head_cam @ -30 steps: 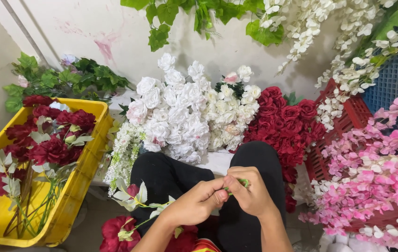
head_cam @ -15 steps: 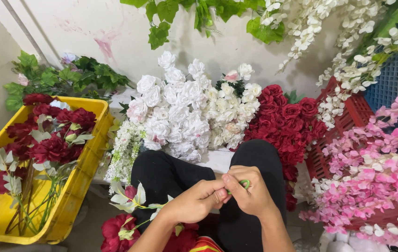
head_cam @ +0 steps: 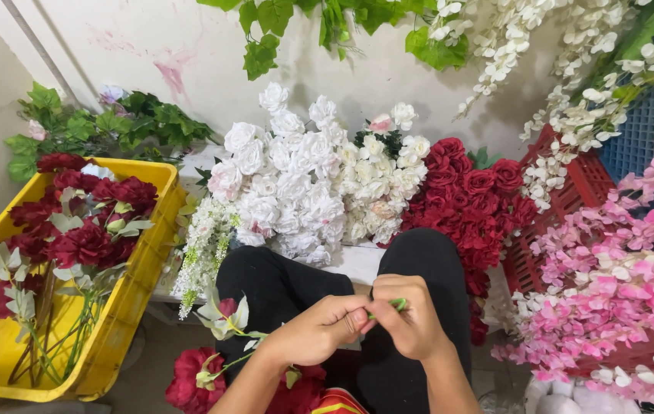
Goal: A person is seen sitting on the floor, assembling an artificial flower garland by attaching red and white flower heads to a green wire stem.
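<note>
My left hand [head_cam: 319, 332] and my right hand [head_cam: 409, 318] meet over my lap, both pinching a thin green artificial stem [head_cam: 396, 305]. The stem's tip shows between the right fingers. Below my left wrist lies a dark red fabric rose [head_cam: 193, 377] with pale leaves [head_cam: 223, 314] on a green stalk. My knees in black trousers [head_cam: 281, 284] sit just beyond the hands.
A yellow crate [head_cam: 131, 295] at left holds dark red roses with pale leaves. White roses [head_cam: 296, 184] and red roses [head_cam: 472, 192] are piled ahead. Pink blossom sprays [head_cam: 618, 276] fill the right, by a red crate [head_cam: 564, 184] and blue crate [head_cam: 649, 130]. Green vines hang above.
My hands have shifted slightly lower and closer together on the green stem; the fingers have turned a little. Nothing else has moved.
</note>
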